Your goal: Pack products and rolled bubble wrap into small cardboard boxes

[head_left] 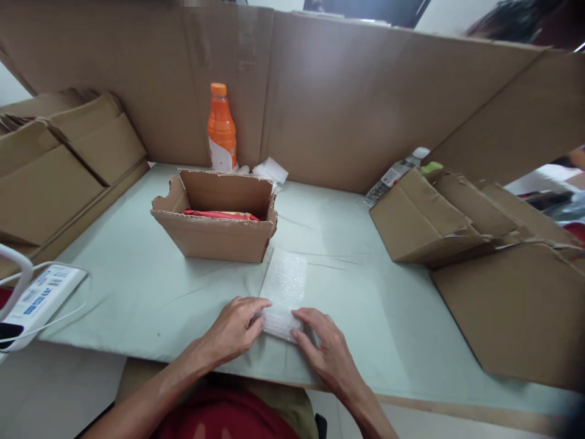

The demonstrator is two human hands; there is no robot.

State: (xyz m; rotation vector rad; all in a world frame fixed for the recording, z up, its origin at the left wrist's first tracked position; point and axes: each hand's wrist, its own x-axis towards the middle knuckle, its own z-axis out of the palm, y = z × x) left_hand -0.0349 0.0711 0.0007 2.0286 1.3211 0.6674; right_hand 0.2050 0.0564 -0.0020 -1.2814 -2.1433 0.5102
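A clear strip of bubble wrap (286, 274) lies flat on the table, and its near end looks thicker, as if folded over. My left hand (235, 326) grips the left side of that near end between thumb and fingers. On the opposite side, my right hand (322, 338) pinches the right edge, thumb below and forefinger above. Whether something is wrapped inside the folded end I cannot tell. Just beyond my left hand stands an open cardboard box (219, 238) with red packets (223, 214) showing inside.
Cardboard boxes stand at left (50, 177) and right (512, 299). An orange bottle (221, 131) and crumpled white wrap (272, 171) sit by the cardboard wall (342, 91). A clear bottle (395, 175) leans at right. A white device with a cable (43, 299) is at left.
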